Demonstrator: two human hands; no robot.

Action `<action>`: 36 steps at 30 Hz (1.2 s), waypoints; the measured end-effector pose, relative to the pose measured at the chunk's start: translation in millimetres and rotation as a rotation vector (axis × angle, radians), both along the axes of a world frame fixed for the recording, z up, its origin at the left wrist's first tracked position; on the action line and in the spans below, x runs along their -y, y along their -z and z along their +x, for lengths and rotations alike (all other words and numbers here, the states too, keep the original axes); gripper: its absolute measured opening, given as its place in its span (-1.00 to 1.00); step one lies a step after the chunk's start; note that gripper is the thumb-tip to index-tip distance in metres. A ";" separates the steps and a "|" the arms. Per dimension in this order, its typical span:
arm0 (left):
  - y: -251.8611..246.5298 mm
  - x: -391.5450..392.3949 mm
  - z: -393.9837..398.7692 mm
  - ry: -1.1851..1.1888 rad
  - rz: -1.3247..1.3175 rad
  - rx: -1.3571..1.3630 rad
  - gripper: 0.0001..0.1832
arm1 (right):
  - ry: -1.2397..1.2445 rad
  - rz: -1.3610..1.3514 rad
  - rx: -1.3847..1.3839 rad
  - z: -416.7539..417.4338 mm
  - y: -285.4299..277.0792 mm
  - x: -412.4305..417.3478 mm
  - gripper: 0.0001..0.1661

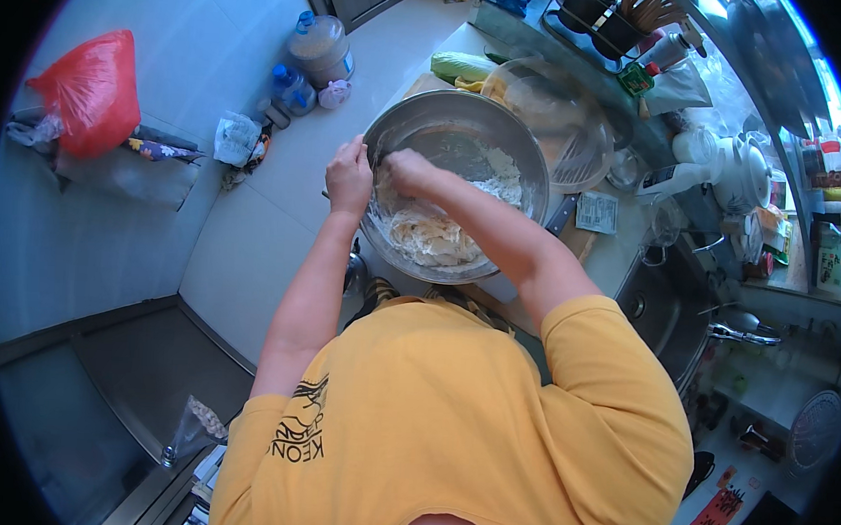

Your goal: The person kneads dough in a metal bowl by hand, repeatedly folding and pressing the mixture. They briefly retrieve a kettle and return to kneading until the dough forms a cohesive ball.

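Note:
A large round metal basin (464,108) holds a lump of rough, wet dough (432,238) near its lower side, with loose white flour (503,178) towards its right side. My left hand (349,175) grips the basin's left rim, thumb upward. Inside the basin, at the upper left of the dough, is my right hand (405,172). Its fingers are curled down against the wall and partly hidden, so whether they pinch any dough does not show.
Right of the basin lie a knife (561,214) and a small printed packet (596,212). A clear plastic lid or basket (583,150) and a leafy vegetable (463,66) sit beyond it. The sink (665,297) is at the right, a metal kettle (356,272) below the left rim.

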State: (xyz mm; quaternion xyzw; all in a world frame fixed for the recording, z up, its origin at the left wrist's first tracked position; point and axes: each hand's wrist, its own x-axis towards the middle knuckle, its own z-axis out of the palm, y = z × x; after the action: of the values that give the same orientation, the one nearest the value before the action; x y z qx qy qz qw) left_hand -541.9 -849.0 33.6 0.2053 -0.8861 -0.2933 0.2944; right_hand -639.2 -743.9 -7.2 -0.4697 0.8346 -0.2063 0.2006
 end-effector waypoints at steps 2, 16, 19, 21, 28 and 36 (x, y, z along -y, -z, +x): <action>-1.4 -2.3 -2.2 0.025 0.026 0.011 -0.78 | 0.034 -0.291 -0.143 -41.8 29.0 -13.1 -0.93; -7.5 -10.8 2.3 -0.057 0.031 0.056 -0.79 | 0.606 0.187 0.285 37.2 -53.2 -158.5 -0.09; -5.9 -6.6 3.5 -0.016 0.032 -0.006 -0.79 | 0.584 -0.098 0.413 17.8 -43.5 -121.1 -0.16; -4.7 -3.4 2.6 0.014 0.019 0.010 -0.78 | 0.489 -0.221 0.308 -1.8 -44.4 -80.7 -0.26; -2.8 -4.7 2.2 0.003 0.037 -0.007 -0.78 | 0.465 -0.108 -0.011 -75.1 -21.0 -89.9 -0.69; -2.5 -7.6 -0.2 -0.008 -0.004 0.000 -0.78 | 0.365 0.205 0.229 61.7 -12.5 -149.5 -0.68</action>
State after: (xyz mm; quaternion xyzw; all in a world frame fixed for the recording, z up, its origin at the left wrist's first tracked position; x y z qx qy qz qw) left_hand -542.1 -841.5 36.1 0.2080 -0.8860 -0.2902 0.2960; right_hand -577.5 -594.4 5.3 -0.2618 0.8941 -0.2054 0.2997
